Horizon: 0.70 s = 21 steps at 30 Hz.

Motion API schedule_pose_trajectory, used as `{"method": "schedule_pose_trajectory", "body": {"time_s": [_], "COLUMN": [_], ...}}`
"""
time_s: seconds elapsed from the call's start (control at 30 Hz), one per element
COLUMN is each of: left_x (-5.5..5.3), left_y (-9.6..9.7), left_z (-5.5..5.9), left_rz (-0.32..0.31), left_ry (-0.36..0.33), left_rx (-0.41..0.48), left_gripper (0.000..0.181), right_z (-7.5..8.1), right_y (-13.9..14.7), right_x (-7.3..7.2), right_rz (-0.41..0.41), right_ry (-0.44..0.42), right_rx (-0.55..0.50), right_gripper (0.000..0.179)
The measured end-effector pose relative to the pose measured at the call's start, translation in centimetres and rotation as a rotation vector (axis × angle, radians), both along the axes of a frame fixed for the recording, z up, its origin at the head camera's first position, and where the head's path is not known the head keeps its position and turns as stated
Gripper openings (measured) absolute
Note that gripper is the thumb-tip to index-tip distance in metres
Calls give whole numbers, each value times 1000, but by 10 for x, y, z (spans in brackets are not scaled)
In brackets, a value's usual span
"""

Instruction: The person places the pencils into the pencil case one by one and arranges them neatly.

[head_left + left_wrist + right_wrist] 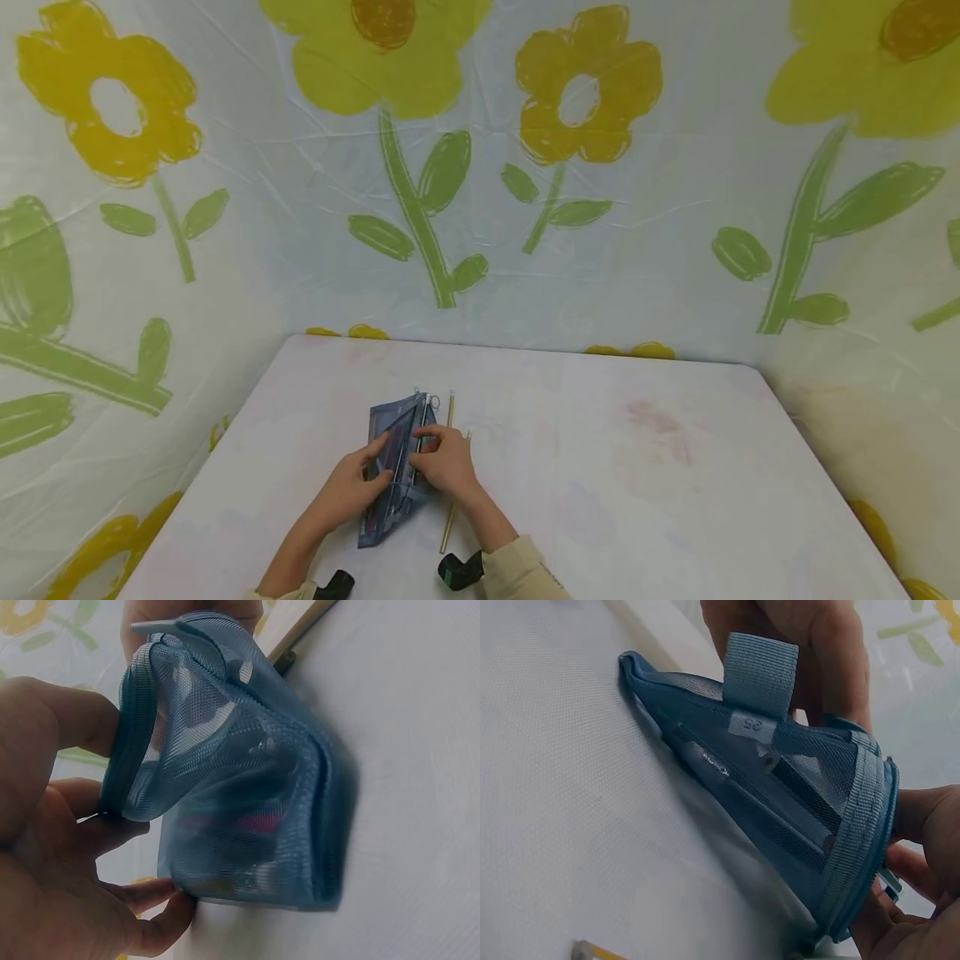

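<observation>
A blue mesh zip pouch (401, 450) stands on the table between both hands, its zipped mouth spread apart. My left hand (347, 492) grips one side of the mouth, the zipper edge (133, 742) lying between thumb and fingers. On the opposite side, my right hand (447, 460) pinches the other zipper edge (862, 832). Through the mesh, dark slim items (802, 791) and something pink (259, 823) show inside; their kinds are unclear. A fabric loop (760, 675) sticks out from the pouch's end seam.
Right of the pouch, slim pencil-like sticks (451, 408) lie on the white table (600, 475), partly behind the right hand and forearm. Black devices (459, 572) are worn at both wrists. Flower-printed cloth (660, 208) surrounds the table at the back and sides.
</observation>
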State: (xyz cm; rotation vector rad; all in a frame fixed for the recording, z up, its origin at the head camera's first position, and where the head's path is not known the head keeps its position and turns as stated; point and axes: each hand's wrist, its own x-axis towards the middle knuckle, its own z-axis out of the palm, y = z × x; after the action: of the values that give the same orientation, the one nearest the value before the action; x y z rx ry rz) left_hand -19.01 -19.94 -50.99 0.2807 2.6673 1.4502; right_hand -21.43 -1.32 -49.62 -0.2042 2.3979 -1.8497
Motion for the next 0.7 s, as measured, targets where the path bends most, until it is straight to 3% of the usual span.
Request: {"method": "schedule_pose_trajectory", "body": {"time_s": [0.47,0.7], "left_x": [1,0], "left_y": [0,-3], "left_z": [0,-2], "left_rz": [-2,0], "left_ry": [8,16], "left_rx": [17,16], "left_gripper": [60,59], "right_z": [-9,-6], "right_y": [-3,8], "right_x": [-1,0], "right_rz": [8,-10], "right_ry": [4,52], "right_rx": [92,67], "right_gripper": [37,27]}}
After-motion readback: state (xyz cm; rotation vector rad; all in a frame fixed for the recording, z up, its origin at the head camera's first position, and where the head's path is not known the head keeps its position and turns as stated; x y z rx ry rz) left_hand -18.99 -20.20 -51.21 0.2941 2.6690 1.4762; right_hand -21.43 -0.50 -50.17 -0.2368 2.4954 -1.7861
